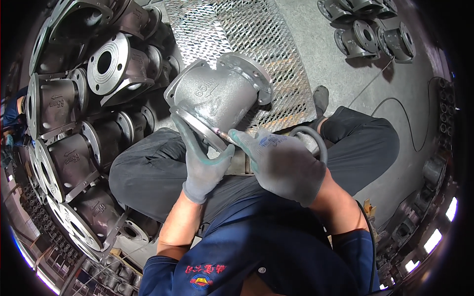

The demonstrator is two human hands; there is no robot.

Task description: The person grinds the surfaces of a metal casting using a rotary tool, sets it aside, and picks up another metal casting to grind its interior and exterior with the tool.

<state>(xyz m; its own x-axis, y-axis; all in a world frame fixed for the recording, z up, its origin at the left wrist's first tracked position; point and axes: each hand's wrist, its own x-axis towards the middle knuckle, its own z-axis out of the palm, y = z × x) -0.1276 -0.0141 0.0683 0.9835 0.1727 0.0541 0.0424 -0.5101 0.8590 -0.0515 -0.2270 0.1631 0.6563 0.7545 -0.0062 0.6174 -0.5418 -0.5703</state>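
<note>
A grey cast-metal valve body with round and square-cornered flanges lies tilted in front of my lap. My left hand, in a grey glove with green-tinged fingers, grips its near flange, fingers along the outer edge. In my gloved right hand is a slim rotary grinder, mostly covered by the fingers. Its thin metal tip is at the edge of that near flange; whether it touches, I cannot tell. A thick grey hose curves around beside the right hand.
Similar valve bodies are stacked high close on my left. Several more stand on the floor at the far right. A patterned metal sheet lies ahead beneath the work. A thin black cable loops over the floor at right.
</note>
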